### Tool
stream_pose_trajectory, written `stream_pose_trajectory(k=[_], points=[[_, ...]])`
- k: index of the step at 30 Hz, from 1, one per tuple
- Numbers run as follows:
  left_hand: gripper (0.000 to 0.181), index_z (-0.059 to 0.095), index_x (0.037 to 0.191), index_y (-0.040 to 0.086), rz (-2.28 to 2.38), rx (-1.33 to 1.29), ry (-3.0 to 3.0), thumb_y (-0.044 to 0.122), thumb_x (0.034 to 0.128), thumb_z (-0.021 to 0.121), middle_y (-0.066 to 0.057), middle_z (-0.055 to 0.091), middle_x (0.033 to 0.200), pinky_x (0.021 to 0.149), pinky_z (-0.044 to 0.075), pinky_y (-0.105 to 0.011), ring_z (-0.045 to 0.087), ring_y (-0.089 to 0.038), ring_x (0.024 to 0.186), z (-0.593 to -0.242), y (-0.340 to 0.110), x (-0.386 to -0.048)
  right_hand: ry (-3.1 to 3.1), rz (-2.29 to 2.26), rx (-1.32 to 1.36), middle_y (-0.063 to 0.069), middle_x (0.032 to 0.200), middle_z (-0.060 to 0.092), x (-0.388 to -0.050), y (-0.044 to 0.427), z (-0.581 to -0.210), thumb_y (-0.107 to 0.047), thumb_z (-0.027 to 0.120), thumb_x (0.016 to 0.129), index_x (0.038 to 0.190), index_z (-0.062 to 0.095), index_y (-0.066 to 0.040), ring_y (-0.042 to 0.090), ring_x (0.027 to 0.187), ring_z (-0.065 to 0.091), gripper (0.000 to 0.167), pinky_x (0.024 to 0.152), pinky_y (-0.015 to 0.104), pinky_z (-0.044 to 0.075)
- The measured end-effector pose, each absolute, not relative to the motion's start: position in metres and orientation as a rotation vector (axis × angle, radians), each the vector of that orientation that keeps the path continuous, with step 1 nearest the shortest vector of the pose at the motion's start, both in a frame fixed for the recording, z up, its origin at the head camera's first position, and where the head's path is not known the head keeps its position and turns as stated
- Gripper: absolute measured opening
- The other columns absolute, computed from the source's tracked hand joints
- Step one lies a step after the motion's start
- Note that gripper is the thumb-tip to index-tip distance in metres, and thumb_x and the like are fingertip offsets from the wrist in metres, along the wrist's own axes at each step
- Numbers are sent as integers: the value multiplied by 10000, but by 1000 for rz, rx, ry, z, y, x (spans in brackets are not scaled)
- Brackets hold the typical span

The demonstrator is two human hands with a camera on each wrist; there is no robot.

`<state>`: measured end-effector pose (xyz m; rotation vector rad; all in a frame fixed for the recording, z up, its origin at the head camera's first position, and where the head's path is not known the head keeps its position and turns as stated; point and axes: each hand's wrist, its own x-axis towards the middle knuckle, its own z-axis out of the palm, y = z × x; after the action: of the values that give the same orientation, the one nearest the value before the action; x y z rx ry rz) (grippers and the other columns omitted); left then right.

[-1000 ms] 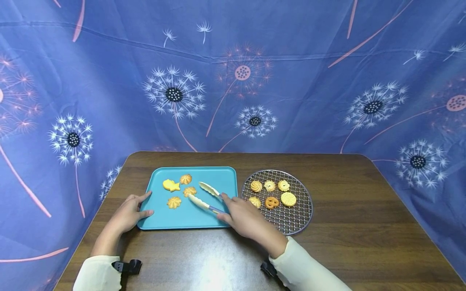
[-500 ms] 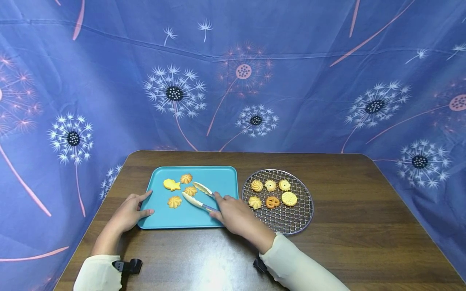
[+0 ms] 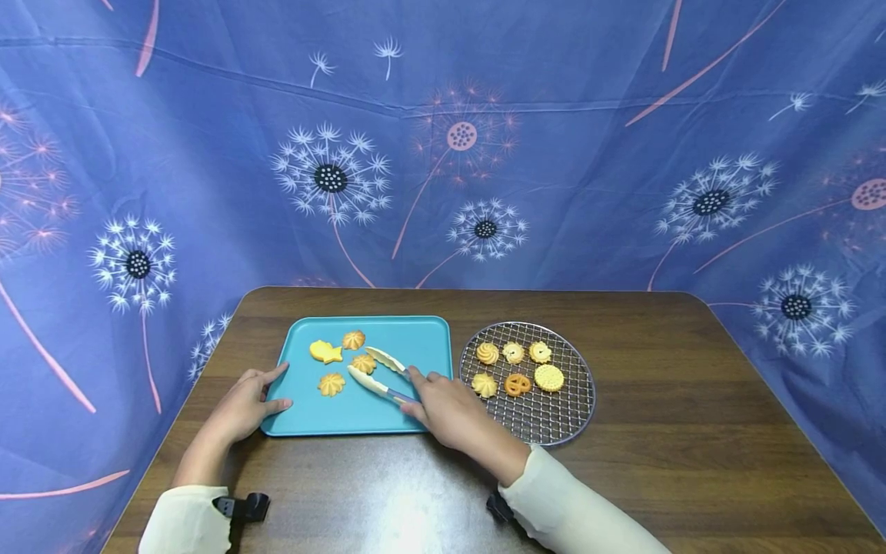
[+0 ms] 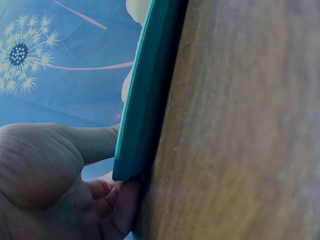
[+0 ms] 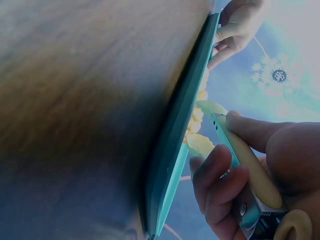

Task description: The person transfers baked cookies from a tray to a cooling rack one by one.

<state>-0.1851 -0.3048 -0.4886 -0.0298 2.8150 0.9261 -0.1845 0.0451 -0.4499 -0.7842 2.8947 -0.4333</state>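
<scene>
My right hand (image 3: 450, 408) holds a pair of tongs (image 3: 377, 386) with cream tips and blue-grey arms, seen close in the right wrist view. The tongs' tips stand apart over the blue tray (image 3: 415, 338), just right of a golden flower-shaped cookie (image 3: 363, 364); whether they touch it I cannot tell. Two similar cookies, a rear cookie (image 3: 354, 340) and a front cookie (image 3: 331, 385), lie near a yellow fish-shaped cookie (image 3: 325, 352). My left hand (image 3: 242, 408) grips the tray's left edge, thumb on top; in the left wrist view its fingers (image 4: 122, 212) curl at the edge.
Right of the tray is a round wire rack (image 3: 574, 408). It bears several cookies, among them a pretzel (image 3: 517, 385) and a round yellow cookie (image 3: 549, 378). Both stand on a brown wooden table (image 3: 664, 415), with a blue dandelion-print cloth (image 3: 574, 154) behind.
My right hand and the tongs have moved left, bringing the tips closer to the middle flower-shaped cookie. Over the last half second they barely shift. My left hand stays on the tray.
</scene>
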Motion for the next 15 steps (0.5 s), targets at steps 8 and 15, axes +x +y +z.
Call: stream_pose_trajectory(k=[8,15], points=[[721,400,1541,-37,914,-24,2814,155,945,755,-185,469,1061,699,367,-357,441,-260,851,-488,-305,-185,2914,-458,-798,175,1209,693,-177,58,-449,-437,638,1012,1535,482,-53,336,921,707,668,776,443,575],[721,406,1534,-45,912,0,2828,147,937,762,-188,476,1053,699,367,-358,441,-256,838,-488,-305,-184,2918,-526,-811,199,1203,688,-167,72,-446,-413,659,1002,1518,499,-33,333,895,709,661,754,446,576]])
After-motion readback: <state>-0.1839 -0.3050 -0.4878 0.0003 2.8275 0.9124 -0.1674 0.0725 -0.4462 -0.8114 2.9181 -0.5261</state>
